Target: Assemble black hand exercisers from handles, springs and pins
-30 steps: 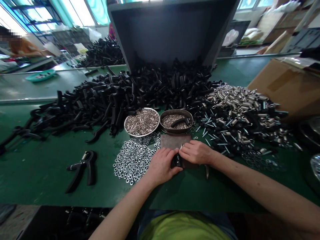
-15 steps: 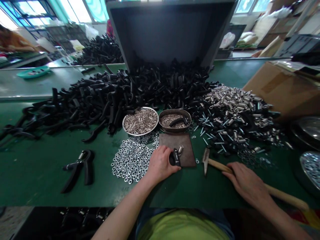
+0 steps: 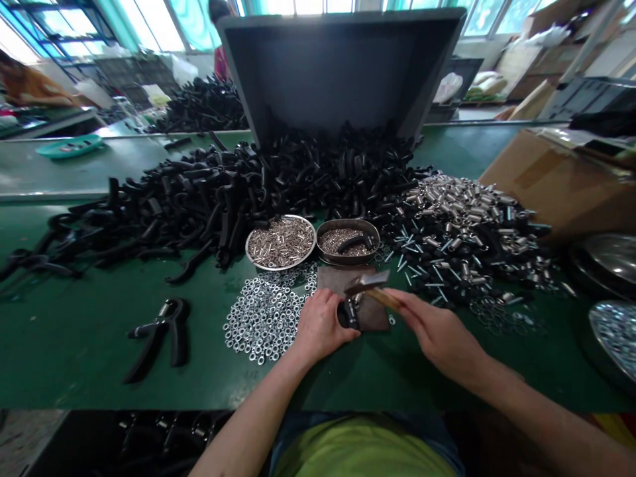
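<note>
My left hand is closed round a black plastic handle piece, pressing it onto a flat brown metal plate. In my right hand is a hammer, gripped by its wooden handle. The hammer head hovers over the plate, just above the handle piece. A small coil spring by the piece is mostly hidden behind the hammer. Left of my left hand lies a spread of metal washers. Beyond the plate stand a round dish of metal pins and an oval tin of small rivets with a black handle part in it.
A hand grip strengthener lies at the left. Black handles are heaped before a grey crate. Springs and screws are piled on the right, near a cardboard box and metal bowls. Another person sits far left.
My right hand has lifted the hammer off the table and swung it left, over the plate. The left hand has stayed on the black handle piece.
</note>
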Demonstrator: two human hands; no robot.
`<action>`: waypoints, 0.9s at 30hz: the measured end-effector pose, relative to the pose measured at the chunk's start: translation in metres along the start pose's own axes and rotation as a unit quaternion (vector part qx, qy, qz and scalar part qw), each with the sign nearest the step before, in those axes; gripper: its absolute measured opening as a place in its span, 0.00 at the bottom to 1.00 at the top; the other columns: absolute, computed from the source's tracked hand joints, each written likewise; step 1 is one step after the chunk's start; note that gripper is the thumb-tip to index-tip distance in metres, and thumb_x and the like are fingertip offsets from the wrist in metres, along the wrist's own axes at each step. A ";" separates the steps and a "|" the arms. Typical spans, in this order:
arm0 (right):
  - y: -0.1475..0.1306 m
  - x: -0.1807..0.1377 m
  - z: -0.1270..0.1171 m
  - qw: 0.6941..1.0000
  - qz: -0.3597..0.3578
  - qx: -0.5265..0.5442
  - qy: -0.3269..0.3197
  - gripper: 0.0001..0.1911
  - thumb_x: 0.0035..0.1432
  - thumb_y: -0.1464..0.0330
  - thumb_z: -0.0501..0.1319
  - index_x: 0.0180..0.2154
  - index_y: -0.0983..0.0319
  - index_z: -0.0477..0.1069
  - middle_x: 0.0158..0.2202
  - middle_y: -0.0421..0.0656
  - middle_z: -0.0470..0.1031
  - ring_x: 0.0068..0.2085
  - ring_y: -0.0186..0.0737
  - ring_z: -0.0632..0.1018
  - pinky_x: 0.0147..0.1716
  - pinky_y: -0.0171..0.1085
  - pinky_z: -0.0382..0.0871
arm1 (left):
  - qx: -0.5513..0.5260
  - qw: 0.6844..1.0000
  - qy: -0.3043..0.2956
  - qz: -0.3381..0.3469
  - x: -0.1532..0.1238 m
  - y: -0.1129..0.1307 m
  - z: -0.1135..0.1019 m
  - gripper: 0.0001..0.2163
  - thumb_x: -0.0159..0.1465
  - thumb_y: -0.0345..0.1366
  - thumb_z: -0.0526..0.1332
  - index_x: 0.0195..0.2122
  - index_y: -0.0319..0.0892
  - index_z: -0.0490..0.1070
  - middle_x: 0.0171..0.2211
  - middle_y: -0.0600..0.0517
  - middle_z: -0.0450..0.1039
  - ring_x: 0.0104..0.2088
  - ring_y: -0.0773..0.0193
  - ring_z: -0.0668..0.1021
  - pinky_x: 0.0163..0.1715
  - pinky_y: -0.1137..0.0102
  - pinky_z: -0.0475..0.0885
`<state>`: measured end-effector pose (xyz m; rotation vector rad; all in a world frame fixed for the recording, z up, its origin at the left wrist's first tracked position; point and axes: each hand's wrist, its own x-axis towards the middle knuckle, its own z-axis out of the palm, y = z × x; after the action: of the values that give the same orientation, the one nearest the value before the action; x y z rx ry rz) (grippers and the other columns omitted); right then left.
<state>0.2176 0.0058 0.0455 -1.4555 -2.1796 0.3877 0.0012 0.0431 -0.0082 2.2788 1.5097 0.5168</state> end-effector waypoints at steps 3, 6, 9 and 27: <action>-0.005 -0.003 -0.004 0.994 -0.001 0.031 0.105 0.18 0.65 0.68 0.43 0.53 0.60 0.63 0.34 0.44 0.79 0.30 0.38 0.79 0.28 0.34 0.73 | 0.000 1.000 0.001 -0.001 0.000 0.000 0.000 0.26 0.43 0.46 0.71 0.41 0.41 0.71 0.40 0.47 0.70 0.43 0.53 0.71 0.43 0.60 0.67; 0.003 -0.004 0.009 0.999 -0.015 -0.027 0.034 0.17 0.64 0.69 0.45 0.50 0.59 0.66 0.35 0.43 0.79 0.30 0.39 0.80 0.28 0.35 0.74 | 0.003 1.000 -0.002 -0.001 0.000 0.001 -0.001 0.25 0.43 0.46 0.71 0.41 0.40 0.71 0.39 0.47 0.70 0.42 0.53 0.71 0.42 0.60 0.67; 0.023 -0.009 0.024 0.994 0.009 -0.099 -0.051 0.18 0.64 0.68 0.47 0.52 0.58 0.66 0.42 0.43 0.79 0.33 0.39 0.80 0.31 0.37 0.74 | 0.002 1.000 -0.003 0.001 0.000 0.002 -0.001 0.24 0.43 0.45 0.71 0.40 0.39 0.71 0.38 0.47 0.70 0.42 0.53 0.71 0.42 0.60 0.67; -0.004 0.003 0.043 0.996 0.007 0.048 0.069 0.18 0.62 0.60 0.49 0.49 0.58 0.67 0.42 0.45 0.78 0.41 0.43 0.79 0.38 0.39 0.74 | -0.356 0.933 0.019 -0.053 -0.026 0.046 -0.001 0.24 0.47 0.38 0.70 0.46 0.42 0.67 0.43 0.47 0.70 0.43 0.57 0.73 0.44 0.64 0.69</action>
<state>0.1905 0.0080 0.0120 -1.4028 -2.0152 0.3809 0.0278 0.0018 0.0121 1.6197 1.1833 0.9034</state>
